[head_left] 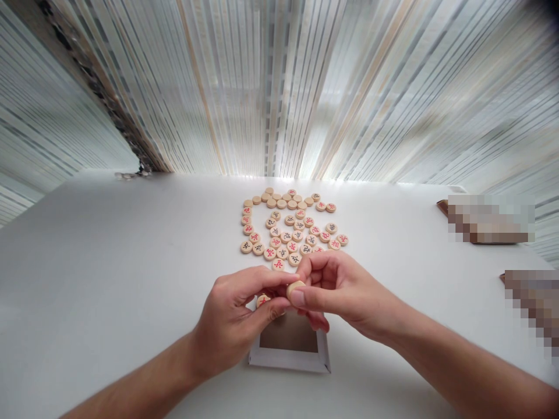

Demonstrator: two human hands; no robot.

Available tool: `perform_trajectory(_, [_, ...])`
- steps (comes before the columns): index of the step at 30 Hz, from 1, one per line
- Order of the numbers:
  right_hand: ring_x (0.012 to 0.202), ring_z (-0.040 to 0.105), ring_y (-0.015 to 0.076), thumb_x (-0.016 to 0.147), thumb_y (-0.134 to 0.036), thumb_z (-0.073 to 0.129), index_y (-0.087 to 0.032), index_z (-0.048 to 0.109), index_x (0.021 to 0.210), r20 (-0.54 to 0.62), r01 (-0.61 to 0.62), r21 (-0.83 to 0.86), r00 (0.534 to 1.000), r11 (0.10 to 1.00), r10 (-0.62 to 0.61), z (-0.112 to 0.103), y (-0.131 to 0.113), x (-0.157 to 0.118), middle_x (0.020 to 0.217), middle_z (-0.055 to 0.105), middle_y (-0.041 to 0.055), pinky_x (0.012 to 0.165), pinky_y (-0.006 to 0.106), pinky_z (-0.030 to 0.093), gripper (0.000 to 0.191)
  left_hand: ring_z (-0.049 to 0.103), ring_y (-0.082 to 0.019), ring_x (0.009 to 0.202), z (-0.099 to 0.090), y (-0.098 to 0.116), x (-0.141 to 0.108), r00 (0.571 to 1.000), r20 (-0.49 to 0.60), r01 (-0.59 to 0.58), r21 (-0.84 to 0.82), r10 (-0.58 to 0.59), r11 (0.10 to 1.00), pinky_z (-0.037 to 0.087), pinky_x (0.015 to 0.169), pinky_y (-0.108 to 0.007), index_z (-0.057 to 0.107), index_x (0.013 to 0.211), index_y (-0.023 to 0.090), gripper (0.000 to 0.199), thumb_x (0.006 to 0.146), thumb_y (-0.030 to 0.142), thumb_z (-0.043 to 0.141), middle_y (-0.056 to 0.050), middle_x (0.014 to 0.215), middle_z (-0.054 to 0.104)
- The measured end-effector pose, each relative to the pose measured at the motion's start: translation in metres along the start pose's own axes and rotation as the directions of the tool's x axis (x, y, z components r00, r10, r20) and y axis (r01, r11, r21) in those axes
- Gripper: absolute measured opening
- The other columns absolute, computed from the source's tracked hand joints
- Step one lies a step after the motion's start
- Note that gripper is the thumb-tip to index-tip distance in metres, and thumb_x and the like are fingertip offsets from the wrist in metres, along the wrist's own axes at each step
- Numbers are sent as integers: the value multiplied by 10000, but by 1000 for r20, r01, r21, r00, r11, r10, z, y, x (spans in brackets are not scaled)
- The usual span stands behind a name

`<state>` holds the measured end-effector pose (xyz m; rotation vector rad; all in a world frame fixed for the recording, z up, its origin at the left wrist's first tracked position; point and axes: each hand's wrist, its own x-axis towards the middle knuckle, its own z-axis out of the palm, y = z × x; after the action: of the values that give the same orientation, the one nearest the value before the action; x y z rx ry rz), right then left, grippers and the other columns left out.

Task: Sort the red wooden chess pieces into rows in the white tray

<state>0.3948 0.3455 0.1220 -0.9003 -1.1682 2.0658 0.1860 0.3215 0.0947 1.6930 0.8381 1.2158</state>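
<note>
My left hand (238, 314) and my right hand (334, 291) meet over the near middle of the white table. Between their thumbs and fingertips they pinch one round wooden piece (296, 288), its upper side showing no mark. Another piece with a red character (262, 301) shows between my left thumb and index finger. Below the hands lies a shallow white box (288, 359) with a brown inside, partly hidden by them. Beyond my fingers many round pieces (282, 254) with red or black characters are spread flat, and several blank-faced ones (282, 204) sit at the back.
The white table (131, 262) reaches back to a striped string curtain (244, 87). On the right side are two brown objects (498, 238), largely blurred out by pixelation. A dark beaded strand (105, 96) hangs at the left, its end resting on the table's back edge.
</note>
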Motion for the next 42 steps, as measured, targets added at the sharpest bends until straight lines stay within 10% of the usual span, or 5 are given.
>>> perform_trajectory(25, [715,747,147,756,-314,989,-151,852,948,6,172,-41,985,984,-171,3,-4,-4,783,806,60,712,228,639,286,765,-171,775,1,6,1,992,-98,70,-120,-82,990,666,723,-278,856,1114,199,195,942,143,785,-59,900,787])
perform_trajectory(34, [753,759,187,802,-334,952,-178,882,993,-41,271,-208,957,940,-286,-2,-5,-2,807,812,75,710,282,655,256,787,-173,904,-1,0,2,985,-157,-69,-16,66,997,660,812,-240,872,1118,277,340,871,47,836,-43,998,842])
perform_trajectory(42, [693,784,190,825,-317,936,-183,827,1187,-45,260,-182,961,948,-272,-3,-2,-3,777,821,64,648,280,659,401,816,-161,863,1,-1,0,981,-170,73,-135,-96,988,681,781,-212,857,1145,234,300,883,89,843,-36,995,855])
